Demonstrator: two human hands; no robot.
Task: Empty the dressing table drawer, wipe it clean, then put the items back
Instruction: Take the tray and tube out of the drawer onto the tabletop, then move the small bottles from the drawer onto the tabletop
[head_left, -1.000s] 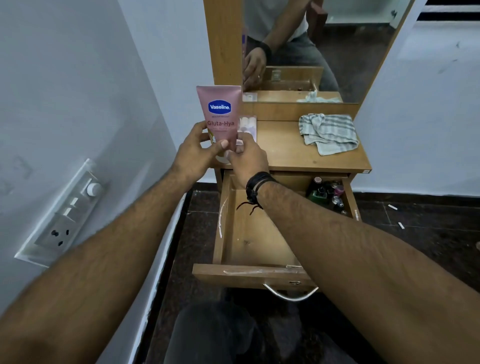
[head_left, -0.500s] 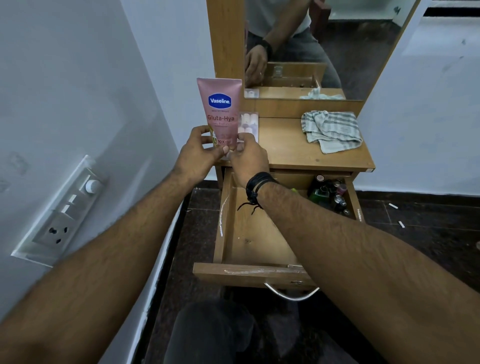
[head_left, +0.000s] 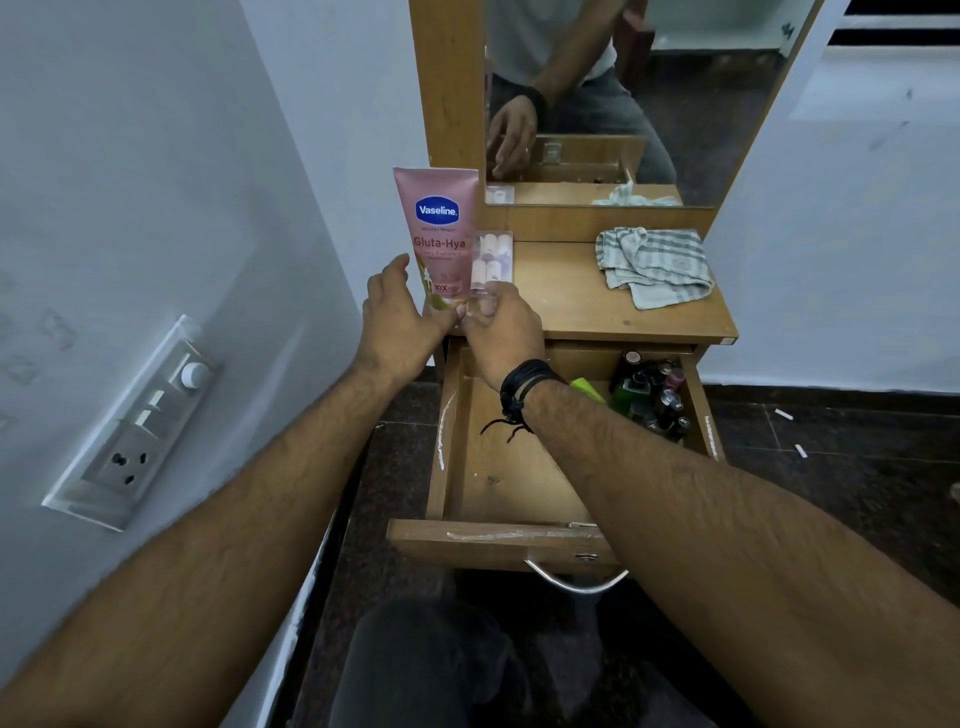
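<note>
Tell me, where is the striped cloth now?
The striped cloth lies crumpled at the right rear of the dressing table top, below the mirror, above the open drawer.
</note>
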